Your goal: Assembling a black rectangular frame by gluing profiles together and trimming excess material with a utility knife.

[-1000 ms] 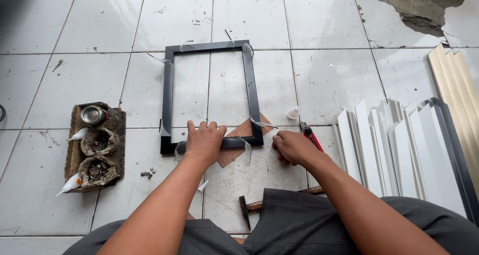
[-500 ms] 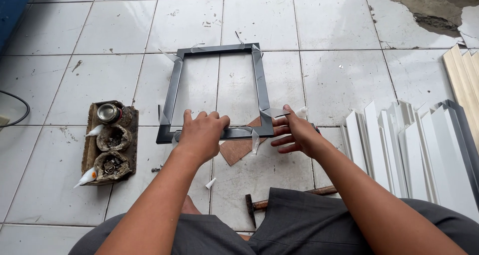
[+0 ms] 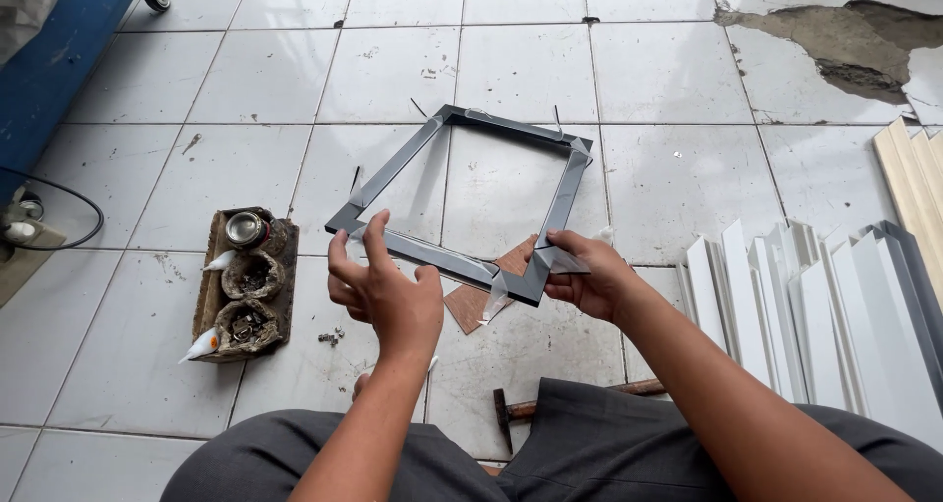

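hammer: lies on the tiles just before our knees, partly hidden by a trouser leg.
left hand: fingers spread and released, just beside the near-left rail; we cannot tell if it touches.
right hand: pinching the frame's near-right corner.
dark grey frame: lifted and tilted off the white tile floor, clear film hanging loose at its corners.
step advice: we judge both hands should steady opposite corners so the joints don't rack.
brown block: left of us; three hollows, two with small dark bits, far one has a metal cup.
white profiles: fanned out at right.
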